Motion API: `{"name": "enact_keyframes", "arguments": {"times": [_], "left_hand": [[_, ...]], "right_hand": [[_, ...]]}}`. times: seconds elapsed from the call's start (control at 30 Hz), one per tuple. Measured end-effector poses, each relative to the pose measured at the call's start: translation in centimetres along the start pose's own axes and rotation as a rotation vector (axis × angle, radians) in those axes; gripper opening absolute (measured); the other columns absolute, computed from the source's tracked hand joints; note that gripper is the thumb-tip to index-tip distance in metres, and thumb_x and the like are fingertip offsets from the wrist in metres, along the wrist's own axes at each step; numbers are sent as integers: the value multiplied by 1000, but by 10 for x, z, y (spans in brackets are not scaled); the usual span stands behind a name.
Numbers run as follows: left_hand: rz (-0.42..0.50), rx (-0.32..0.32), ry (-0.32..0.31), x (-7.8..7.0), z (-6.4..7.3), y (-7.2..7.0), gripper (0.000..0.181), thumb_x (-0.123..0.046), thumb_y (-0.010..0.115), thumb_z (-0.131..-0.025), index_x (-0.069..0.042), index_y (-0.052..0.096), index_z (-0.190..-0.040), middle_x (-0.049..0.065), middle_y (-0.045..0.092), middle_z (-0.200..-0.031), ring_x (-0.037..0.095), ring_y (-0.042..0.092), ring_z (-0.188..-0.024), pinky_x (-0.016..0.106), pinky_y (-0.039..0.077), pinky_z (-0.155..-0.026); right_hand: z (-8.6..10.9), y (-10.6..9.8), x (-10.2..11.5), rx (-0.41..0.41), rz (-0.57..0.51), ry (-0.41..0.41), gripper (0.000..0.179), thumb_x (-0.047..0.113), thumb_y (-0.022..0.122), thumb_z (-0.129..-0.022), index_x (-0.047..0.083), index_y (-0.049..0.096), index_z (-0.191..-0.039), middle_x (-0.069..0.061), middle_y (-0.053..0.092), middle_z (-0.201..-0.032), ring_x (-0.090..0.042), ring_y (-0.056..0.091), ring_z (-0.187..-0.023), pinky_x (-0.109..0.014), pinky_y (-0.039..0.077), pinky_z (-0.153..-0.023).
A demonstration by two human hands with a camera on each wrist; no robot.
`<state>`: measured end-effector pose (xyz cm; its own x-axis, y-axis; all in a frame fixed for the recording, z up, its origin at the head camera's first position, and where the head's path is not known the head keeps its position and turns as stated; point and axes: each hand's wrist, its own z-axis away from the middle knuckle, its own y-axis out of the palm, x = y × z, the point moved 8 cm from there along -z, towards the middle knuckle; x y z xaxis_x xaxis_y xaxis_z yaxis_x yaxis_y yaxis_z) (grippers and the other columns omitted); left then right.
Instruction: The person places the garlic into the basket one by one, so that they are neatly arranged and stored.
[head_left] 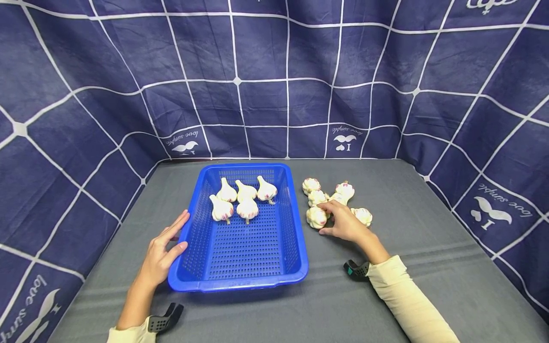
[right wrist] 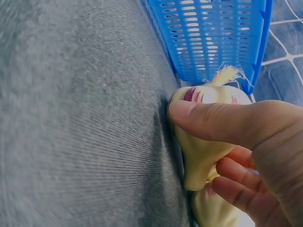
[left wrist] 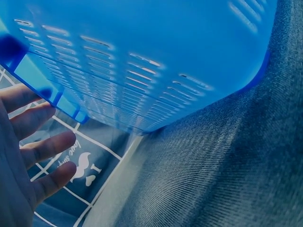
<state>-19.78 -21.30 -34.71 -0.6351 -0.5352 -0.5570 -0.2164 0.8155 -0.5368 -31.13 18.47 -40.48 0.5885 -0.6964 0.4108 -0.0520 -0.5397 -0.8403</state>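
Observation:
My right hand (head_left: 346,224) grips a garlic bulb (head_left: 315,217) just right of a blue plastic basket (head_left: 246,250). In the right wrist view the thumb lies across the bulb's purple-streaked side, with the root tuft pointing at the basket and the stem the other way; the index finger is hidden behind it. More garlic bulbs (head_left: 344,190) lie close around this hand. My left hand (head_left: 157,259) rests at the basket's left rim, fingers fairly straight and spread. Inside the basket, several white bulbs (head_left: 247,209) sit in its far half.
A grey cloth (head_left: 411,228) covers the table. Behind and on both sides hangs a dark blue curtain (head_left: 266,105) with white grid lines. Each wrist wears a black band, the right one (head_left: 356,270) close over the cloth.

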Motion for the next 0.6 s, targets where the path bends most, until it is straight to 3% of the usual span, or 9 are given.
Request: {"name": "enact_keyframes", "arguments": {"times": [0.4, 0.6], "left_hand": [[2, 0, -8, 2, 0, 0, 51, 6, 53, -74, 10, 49, -125, 29, 45, -129, 7, 51, -105, 22, 41, -74], [15, 4, -30, 4, 1, 0, 51, 7, 54, -74, 10, 49, -125, 27, 45, -131, 7, 52, -104, 19, 39, -75]], "right_hand": [[2, -3, 10, -42, 25, -55, 60, 24, 85, -58, 6, 60, -110, -2, 60, -96, -18, 56, -86, -37, 45, -76], [4, -7, 14, -31, -15, -22, 59, 22, 86, -57, 7, 60, -108, -2, 65, -96, -17, 60, -87, -37, 47, -76]]}}
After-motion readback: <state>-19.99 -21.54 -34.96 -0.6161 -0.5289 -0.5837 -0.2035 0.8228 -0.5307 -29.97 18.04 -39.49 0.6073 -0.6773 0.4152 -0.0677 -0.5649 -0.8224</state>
